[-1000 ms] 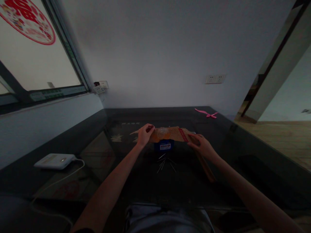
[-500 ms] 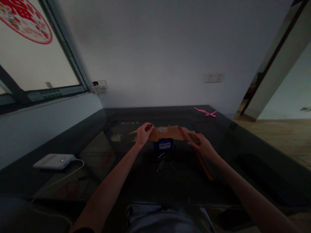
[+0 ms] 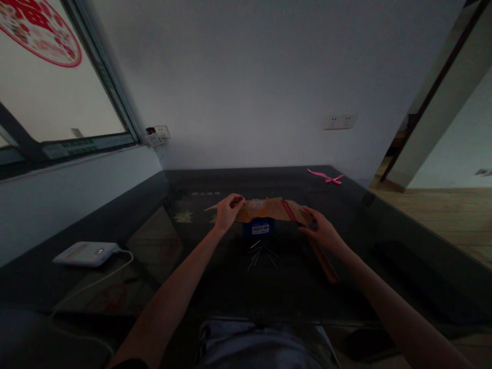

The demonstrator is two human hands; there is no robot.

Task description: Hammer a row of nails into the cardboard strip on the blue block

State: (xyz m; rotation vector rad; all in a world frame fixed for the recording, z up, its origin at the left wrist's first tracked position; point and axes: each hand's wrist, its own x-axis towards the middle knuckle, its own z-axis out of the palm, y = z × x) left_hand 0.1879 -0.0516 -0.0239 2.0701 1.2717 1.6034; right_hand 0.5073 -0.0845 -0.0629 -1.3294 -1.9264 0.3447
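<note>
The flat orange-brown patterned strip [image 3: 271,209] spanned the blue box [image 3: 259,227], unreleased, left hand [image 3: 227,212] pinching, right hand [image 3: 325,231] grasping its ends.

Bench [image 3: 230,302]: black, smooth, glossy, faint reflections at left. Packet [image 3: 269,209]: tan and orange, thin and flexible-looking, crinkled, plastic or paper unclear, 1 red band, whitish sheen near middle. Box [image 3: 258,227]: blue, smooth-looking, 1 pale label; material unclear. Power bank [image 3: 87,254]: white, smooth, plastic-looking. Ribbon [image 3: 326,178]: pink, cloth-like. Sockets [image 3: 340,122]: white plastic, 2 side by side. Wall [image 3: 246,87]: matt, smooth, painted-looking. Floor [image 3: 442,210]: wood-look, pale grain.
</note>
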